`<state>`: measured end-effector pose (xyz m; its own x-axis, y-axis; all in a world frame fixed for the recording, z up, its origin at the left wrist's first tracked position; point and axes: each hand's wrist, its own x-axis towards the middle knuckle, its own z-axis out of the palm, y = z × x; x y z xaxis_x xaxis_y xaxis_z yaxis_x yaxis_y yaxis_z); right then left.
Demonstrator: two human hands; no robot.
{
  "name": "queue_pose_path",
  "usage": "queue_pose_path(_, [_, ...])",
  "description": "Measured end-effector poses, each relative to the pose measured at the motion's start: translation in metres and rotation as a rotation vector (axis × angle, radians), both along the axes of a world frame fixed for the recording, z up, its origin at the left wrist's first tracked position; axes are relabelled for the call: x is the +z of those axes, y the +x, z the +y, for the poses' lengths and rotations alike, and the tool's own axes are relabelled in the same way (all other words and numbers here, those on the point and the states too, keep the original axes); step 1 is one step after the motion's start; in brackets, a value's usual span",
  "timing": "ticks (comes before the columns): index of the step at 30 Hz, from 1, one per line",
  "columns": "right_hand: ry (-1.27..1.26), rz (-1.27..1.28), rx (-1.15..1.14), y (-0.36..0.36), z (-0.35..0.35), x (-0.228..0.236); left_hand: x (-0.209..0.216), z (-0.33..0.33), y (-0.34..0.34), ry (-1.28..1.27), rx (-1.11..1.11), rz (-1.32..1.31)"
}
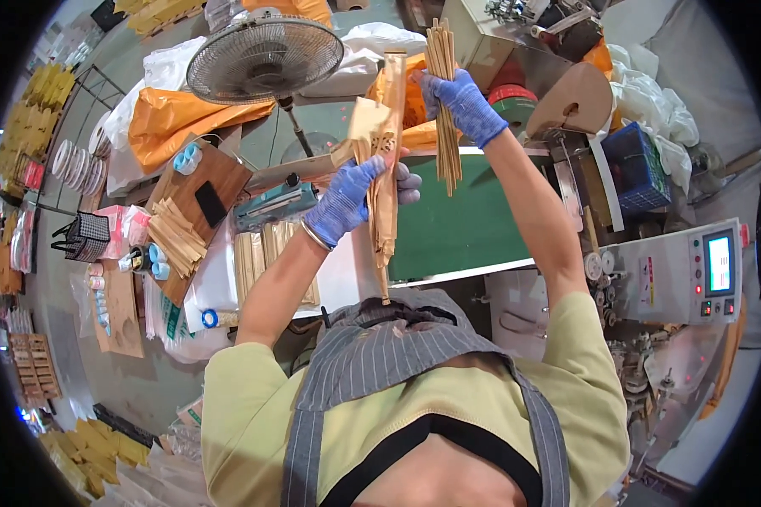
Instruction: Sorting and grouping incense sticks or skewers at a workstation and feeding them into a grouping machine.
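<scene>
Both of my hands wear blue knit gloves and are raised over a green belt (482, 228). My left hand (345, 198) is closed round a loose bunch of long, thin brown paper packets (384, 203). Some of them fan out at the top, and dark print shows on a few. Held upright in my right hand (465, 103) is a tighter bundle of narrow tan stick-like packets (446, 156), its ends showing above and below the fingers. What the packets contain cannot be made out. The two bunches are apart.
A standing fan (266, 63) is ahead on the left. At left, a wooden board (220, 165) bears a phone (210, 204), tape rolls and a packet pile (177, 239). More packets (252, 262) lie beside my left forearm. Right stand a control panel (719, 262) and blue crate (637, 169).
</scene>
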<state>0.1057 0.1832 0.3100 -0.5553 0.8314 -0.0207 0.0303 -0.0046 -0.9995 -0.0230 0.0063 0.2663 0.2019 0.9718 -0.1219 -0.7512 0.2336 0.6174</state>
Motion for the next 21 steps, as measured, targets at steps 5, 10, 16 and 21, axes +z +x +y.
queue_pose_path(5, [-0.039,0.071,0.12,0.01,0.004,0.0,0.0,-0.008,0.001,0.026,-0.079,0.101])
queue_pose_path(10, [0.127,-0.136,0.209,0.018,-0.008,0.013,-0.012,-0.017,-0.003,0.016,-0.121,0.158])
queue_pose_path(16, [0.143,-0.175,0.134,0.03,-0.009,0.019,-0.022,-0.022,-0.006,0.078,0.0,0.258])
queue_pose_path(21, [1.641,-0.722,0.147,0.042,-0.065,0.031,-0.01,-0.025,-0.004,-0.099,-0.301,0.022])
